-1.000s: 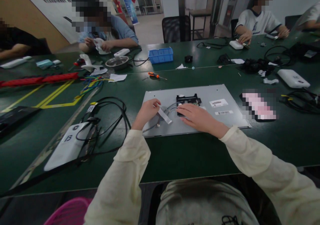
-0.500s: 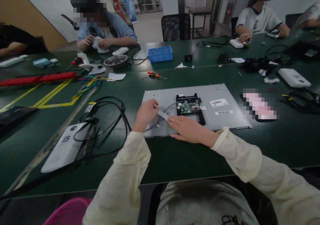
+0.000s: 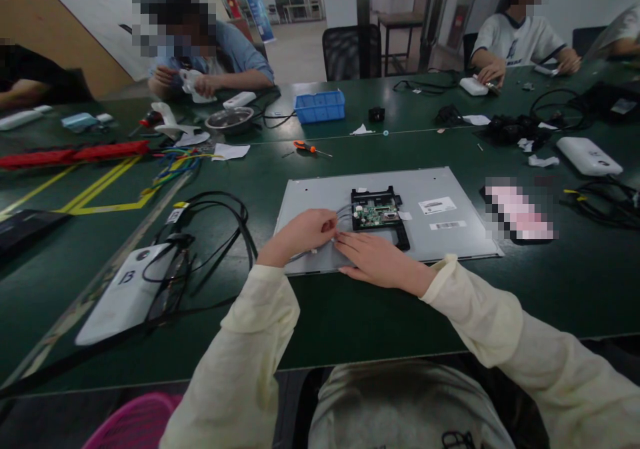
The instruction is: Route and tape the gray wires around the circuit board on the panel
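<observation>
We rest our flat right hand [image 3: 375,260], fingers together, on the metal panel [image 3: 320,192], our left hand [image 3: 306,233] curled just beside, its grip hidden.

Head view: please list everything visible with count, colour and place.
Worktop: 1, green, throughout
Panel: 1, grey, on worktop
Circuit board: 1, green, on panel
Frame: 1, black, on panel
Pixelated slab: 1, pink, right
Screwdriver: 1, orange, beyond panel
Crate: 1, blue, far side
Bowl: 1, silver, by crate
Flat cases: several, white, both sides
Cables: several, black, both sides
Basket: 1, pink, lower left
Other people: 4, mixed clothing, opposite
Small clutter: uncounted, mixed, worktop
Left hand: 1, cream cuff, over panel
Right hand: 1, cream cuff, over panel
</observation>
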{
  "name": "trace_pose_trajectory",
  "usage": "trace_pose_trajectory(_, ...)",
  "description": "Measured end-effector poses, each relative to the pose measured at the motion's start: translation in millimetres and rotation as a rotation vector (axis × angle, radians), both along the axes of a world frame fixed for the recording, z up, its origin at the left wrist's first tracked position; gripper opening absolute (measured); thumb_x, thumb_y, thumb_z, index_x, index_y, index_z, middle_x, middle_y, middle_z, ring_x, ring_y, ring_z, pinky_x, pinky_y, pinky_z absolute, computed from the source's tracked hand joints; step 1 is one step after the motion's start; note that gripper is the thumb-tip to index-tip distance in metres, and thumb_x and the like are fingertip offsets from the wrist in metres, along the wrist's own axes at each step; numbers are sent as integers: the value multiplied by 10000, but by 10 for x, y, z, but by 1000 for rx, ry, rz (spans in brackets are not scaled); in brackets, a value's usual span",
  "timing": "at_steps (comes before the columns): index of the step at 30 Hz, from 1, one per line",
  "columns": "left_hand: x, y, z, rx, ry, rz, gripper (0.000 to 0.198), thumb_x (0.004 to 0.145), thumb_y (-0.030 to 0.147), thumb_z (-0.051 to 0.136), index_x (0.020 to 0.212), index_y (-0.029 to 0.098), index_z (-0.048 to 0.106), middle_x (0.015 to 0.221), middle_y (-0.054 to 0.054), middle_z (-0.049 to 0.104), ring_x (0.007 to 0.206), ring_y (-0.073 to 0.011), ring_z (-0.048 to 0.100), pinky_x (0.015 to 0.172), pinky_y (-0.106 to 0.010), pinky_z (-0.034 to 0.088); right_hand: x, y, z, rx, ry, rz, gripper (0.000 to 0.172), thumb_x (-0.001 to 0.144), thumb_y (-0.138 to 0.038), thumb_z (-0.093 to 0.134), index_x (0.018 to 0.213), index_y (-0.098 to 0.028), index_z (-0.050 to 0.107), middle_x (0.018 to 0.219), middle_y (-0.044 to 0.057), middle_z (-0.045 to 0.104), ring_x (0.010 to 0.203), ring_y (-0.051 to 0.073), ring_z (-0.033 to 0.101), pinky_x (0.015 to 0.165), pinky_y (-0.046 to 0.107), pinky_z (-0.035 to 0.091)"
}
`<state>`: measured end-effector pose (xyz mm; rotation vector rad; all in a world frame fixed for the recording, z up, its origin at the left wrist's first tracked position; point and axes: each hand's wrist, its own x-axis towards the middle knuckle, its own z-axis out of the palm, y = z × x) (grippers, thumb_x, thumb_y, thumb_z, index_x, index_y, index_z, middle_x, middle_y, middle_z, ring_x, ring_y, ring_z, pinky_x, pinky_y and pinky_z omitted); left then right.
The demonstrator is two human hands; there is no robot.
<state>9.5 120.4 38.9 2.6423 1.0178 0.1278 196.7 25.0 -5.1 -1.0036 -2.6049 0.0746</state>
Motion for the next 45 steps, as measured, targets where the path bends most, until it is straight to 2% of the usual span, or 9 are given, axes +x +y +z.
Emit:
trace_pose_trajectory(6, -56, 63, -77, -99, 2, 22, 123, 817, 310, 509, 760, 205, 535, 689, 0, 563, 635, -154, 524, 609, -258, 383, -3, -46, 39, -7, 1, -16, 493, 966, -392, 430, 1318, -54, 497, 1433, 214, 470, 1326, 268, 457, 1095, 419, 385)
trace_pose_trajectory(17, -200, 193, -210, -49, -7, -10, 238, 798, 414, 569, 701, 201, 525, 782, -21, 519, 692, -159, 496, 641, -272, 377, 59, -126, 139, -27, -41, 13, 537, 955, -436, 439, 1299, -30, 514, 1388, 219, 517, 1270, 292, 513, 1043, 418, 441)
trace_pose_trajectory(20, -212, 210, -212, -45, 9, 28, 234, 782, 414, 597, 709, 199, 541, 795, -26, 528, 707, -165, 510, 653, -278, 388, 70, -120, 154, -34, -38, 19, 512, 955, -433, 443, 1288, -53, 523, 1382, 212, 525, 1253, 287, 529, 1026, 425, 454)
trace_pose_trajectory(27, -263, 234, -236, 77, 103, 147, 323, 730, 522, 647, 706, 212, 561, 784, -53, 549, 776, -224, 545, 675, -319, 397, 56, -142, 176, -38, -37, 17, 478, 953, -418, 459, 1249, -52, 541, 1325, 225, 565, 1239, 296, 538, 1009, 435, 462)
trace_pose_trajectory(37, -234, 195, -201, 101, 102, 215, 358, 681, 560, 674, 711, 219, 567, 763, -63, 564, 787, -244, 563, 673, -327, 399, 12, -175, 148, -15, 0, -24, 346, 972, -336, 439, 1160, -81, 580, 1217, 200, 633, 1184, 268, 578, 983, 415, 468)
trace_pose_trajectory(42, -214, 144, -153, 146, 89, 212, 382, 716, 572, 660, 685, 211, 540, 754, -51, 542, 764, -227, 549, 674, -321, 387, 11, -163, 142, 22, 22, -59, 290, 962, -295, 456, 1130, -100, 589, 1164, 171, 650, 1099, 259, 611, 945, 406, 482)
trace_pose_trajectory(45, -169, 99, -71, 229, 54, 256, 388, 793, 567, 600, 704, 194, 538, 793, -53, 532, 763, -210, 540, 706, -322, 397, 30, -151, 166, 55, 61, -70, 266, 962, -267, 445, 1130, -119, 589, 1158, 161, 646, 1103, 250, 598, 942, 401, 478)
